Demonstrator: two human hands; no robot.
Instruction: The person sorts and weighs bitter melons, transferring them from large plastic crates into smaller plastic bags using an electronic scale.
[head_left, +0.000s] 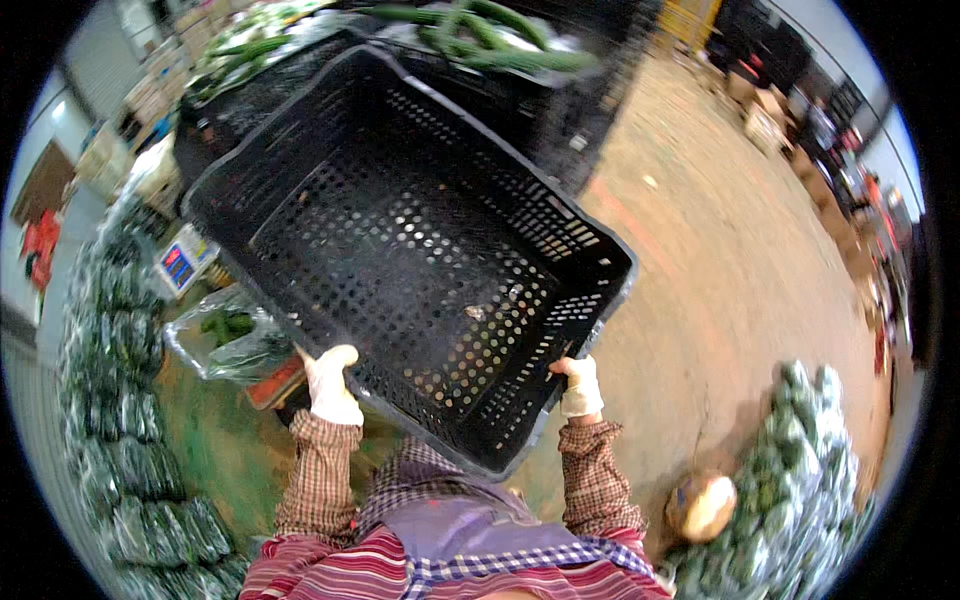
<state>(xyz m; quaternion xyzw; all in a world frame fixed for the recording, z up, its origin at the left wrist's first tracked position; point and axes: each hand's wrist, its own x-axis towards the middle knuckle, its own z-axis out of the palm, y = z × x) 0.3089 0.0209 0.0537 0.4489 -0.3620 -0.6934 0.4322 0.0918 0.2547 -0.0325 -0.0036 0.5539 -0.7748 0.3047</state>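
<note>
A black plastic crate [340,290] with perforated floor and walls is held up in front of me, tilted, its open top facing me. Only a few pale scraps lie on its floor. My left hand [331,385], in a white glove, grips the near left rim with the thumb over the edge. On the right, my right hand [580,386], also gloved but with bare fingertips showing, closes round the rim at the near right corner. Beyond the crate, long green cucumbers [500,40] lie on top of dark stacked crates [560,130].
Bagged green vegetables [130,400] line the left side; another heap of bags [790,470] lies at the right. A clear bag [235,335] with greens rests by a red-edged scale [275,385]. A round tan object [702,505] is on the floor [700,270]. Cardboard boxes [765,120] stand far right.
</note>
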